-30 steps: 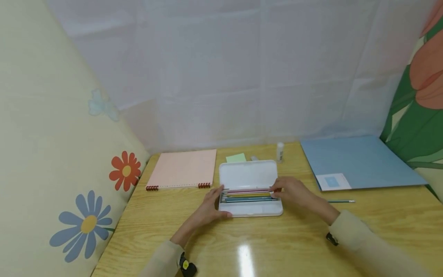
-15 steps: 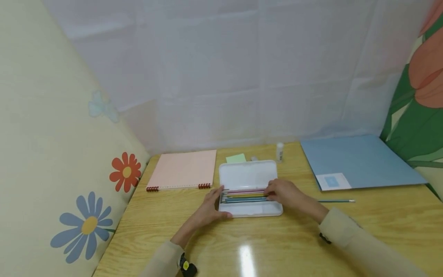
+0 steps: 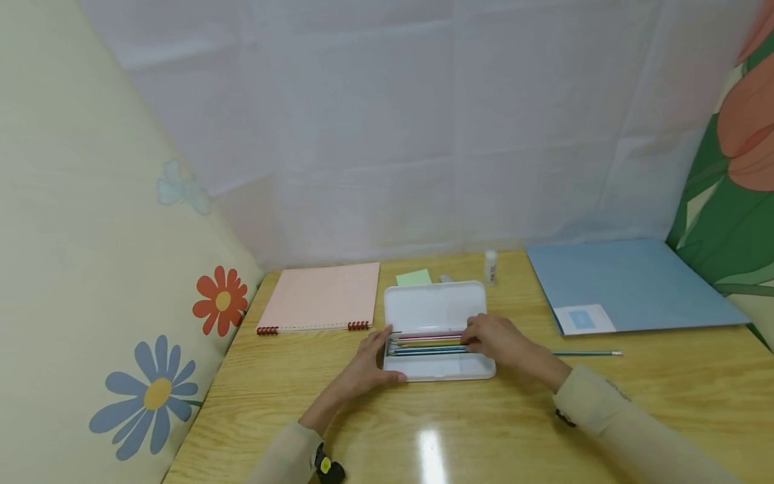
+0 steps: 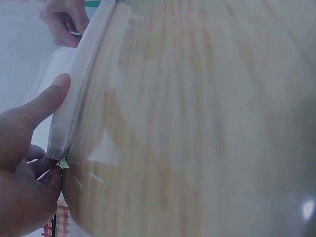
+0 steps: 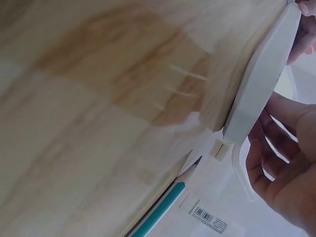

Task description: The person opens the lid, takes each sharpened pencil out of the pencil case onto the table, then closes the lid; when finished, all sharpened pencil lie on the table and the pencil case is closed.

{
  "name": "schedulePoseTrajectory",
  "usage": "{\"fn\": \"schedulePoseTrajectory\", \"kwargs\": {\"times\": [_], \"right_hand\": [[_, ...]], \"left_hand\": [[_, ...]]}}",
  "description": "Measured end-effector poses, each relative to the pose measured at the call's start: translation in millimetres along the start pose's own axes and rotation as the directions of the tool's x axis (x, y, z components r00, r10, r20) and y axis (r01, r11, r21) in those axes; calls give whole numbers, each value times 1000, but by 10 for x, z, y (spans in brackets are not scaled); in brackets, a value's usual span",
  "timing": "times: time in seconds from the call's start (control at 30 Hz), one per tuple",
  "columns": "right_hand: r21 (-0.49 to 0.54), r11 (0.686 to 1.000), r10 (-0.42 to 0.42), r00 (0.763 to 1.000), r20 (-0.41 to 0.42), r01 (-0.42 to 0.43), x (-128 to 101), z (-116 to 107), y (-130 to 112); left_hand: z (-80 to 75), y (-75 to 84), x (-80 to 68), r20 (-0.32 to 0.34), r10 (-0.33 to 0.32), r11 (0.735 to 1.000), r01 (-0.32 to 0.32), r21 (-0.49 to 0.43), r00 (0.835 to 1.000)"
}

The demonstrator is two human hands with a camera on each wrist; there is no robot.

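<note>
A wooden table (image 3: 496,430) fills the near scene, backed by a white curtain on the far side and flower-printed panels at left and right. On its far right lies a large blue folder (image 3: 629,282); on the far left, a pink spiral notebook (image 3: 323,296) with red binding along its near edge. Between them, at the table's middle, sits an open white pencil case (image 3: 438,366), its lid (image 3: 434,306) laid back toward the far side and a row of coloured pencils (image 3: 426,343) lying lengthwise in the tray.

A person in pale sleeves reaches in from the near edge with both forearms angled toward the case. The left hand (image 3: 369,363) holds the case's left end, thumb on the near rim and fingers curled at the corner; the left wrist view shows the thumb (image 4: 49,101) pressed flat against the white edge. The right hand (image 3: 492,339) rests over the right end of the tray, fingers bent down onto the pencil ends; whether it pinches one cannot be told.

A single teal pencil (image 3: 586,353) lies on the table just right of the case. Beyond the lid stand a small white glue stick (image 3: 490,266) and a green sticky pad (image 3: 414,277).
</note>
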State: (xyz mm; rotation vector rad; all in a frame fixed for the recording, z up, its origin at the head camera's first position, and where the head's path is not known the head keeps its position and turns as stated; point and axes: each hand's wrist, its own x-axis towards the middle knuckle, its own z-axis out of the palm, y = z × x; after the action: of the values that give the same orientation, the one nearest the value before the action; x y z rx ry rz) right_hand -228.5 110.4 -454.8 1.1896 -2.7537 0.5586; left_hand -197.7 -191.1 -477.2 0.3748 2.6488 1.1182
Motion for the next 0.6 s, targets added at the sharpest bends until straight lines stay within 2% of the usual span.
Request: {"fn": "schedulePoseTrajectory", "kwargs": {"times": [0.6], "right_hand": [[70, 997, 30, 995, -94, -23, -52, -13, 49]], "left_hand": [[2, -1, 0, -1, -9, 1000, 9, -4, 1000]]}}
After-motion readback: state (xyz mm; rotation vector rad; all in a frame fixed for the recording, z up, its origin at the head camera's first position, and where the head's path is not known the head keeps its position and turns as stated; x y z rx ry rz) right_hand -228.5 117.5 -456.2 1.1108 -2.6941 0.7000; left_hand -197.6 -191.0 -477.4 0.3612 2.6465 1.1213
